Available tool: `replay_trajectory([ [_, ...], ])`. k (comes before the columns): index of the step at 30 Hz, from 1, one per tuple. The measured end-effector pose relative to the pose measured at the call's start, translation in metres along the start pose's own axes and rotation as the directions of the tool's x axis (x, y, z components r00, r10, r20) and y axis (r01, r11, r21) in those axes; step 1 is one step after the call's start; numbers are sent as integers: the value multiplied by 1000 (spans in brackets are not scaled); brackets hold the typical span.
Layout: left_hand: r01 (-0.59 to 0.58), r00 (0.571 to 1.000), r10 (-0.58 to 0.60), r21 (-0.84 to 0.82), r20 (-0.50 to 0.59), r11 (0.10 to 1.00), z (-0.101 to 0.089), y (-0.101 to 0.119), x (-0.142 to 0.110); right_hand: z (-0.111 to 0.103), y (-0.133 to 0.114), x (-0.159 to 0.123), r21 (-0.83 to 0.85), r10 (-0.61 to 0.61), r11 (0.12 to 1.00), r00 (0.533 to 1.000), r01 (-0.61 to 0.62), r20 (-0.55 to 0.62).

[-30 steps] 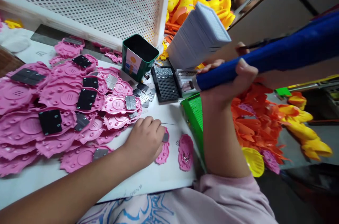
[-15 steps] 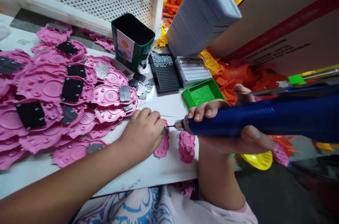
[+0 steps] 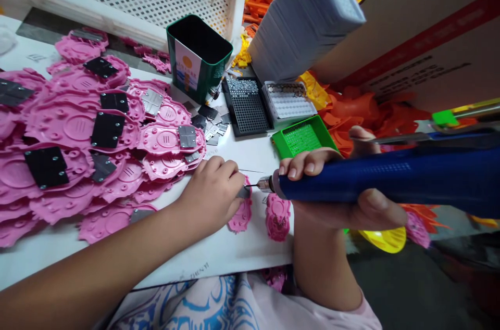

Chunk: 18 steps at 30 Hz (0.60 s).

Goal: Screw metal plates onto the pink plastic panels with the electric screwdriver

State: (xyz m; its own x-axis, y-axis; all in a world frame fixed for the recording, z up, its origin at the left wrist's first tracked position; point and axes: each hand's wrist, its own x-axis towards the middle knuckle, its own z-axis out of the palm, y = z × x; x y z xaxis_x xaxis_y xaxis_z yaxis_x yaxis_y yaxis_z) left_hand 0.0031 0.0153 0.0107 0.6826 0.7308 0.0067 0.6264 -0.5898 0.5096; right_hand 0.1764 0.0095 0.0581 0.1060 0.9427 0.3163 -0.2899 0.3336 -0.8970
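My right hand [image 3: 336, 184] is wrapped round a blue electric screwdriver [image 3: 406, 176], held almost level and pointing left. Its thin bit meets the dark plate [image 3: 245, 192] on a small pink plastic part [image 3: 240, 216]. With fingers curled, my left hand [image 3: 213, 194] grips that pink part at its left edge against the table; the fingertips are partly hidden. A second pink part [image 3: 278, 218] lies just to the right, below the screwdriver's tip, with small metal pieces on it.
Pink parts with screwed-on plates [image 3: 78, 127] are heaped at left. Loose metal plates [image 3: 213, 123] lie by a green bin [image 3: 199, 59]. A black screw tray [image 3: 248, 106], a white tray [image 3: 289, 101] and a green basket [image 3: 302, 137] stand behind. A carton [image 3: 422, 33] rises at right.
My right hand has brought the screwdriver down and left, from above the table to the plate on the pink part. My left hand has stayed on that part.
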Motion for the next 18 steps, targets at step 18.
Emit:
replay_trajectory([
  [18,18,999,-17,-11,32,1000,-1,2,0,-7,8,-6,36,-55,998,996,52,76],
])
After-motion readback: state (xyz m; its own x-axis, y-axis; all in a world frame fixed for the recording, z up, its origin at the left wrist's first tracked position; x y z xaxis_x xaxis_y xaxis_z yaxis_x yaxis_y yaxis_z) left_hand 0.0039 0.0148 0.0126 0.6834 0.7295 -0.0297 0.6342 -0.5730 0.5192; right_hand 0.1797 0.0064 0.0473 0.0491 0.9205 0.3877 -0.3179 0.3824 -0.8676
